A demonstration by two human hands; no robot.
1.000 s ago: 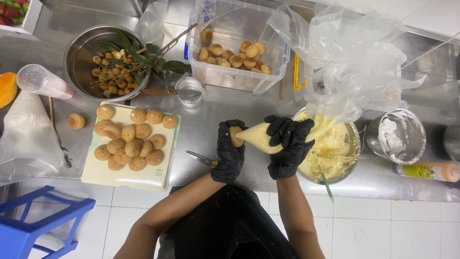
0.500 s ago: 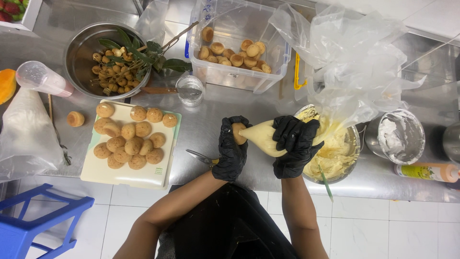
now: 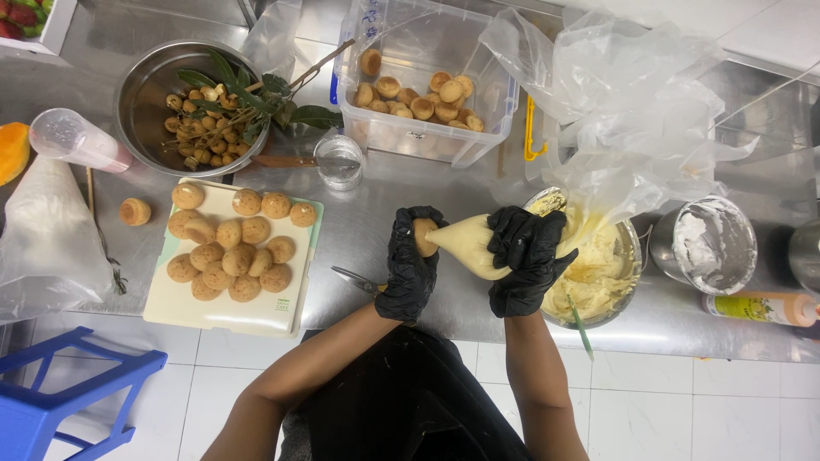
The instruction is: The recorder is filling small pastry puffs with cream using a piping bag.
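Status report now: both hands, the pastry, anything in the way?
Left hand grips small puff. Right hand squeezes piping bag, tip at puff. Nothing in the way.

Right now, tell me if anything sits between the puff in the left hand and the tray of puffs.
Only scissors lie beside the left hand holding the puff; otherwise bare counter reaches the tray.

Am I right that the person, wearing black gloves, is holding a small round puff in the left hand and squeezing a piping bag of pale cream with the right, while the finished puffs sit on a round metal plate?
Not quite. The head view shows the puffs on a pale rectangular board, not a round metal plate. The rest holds: the left hand holds a small puff and the right hand squeezes the piping bag.
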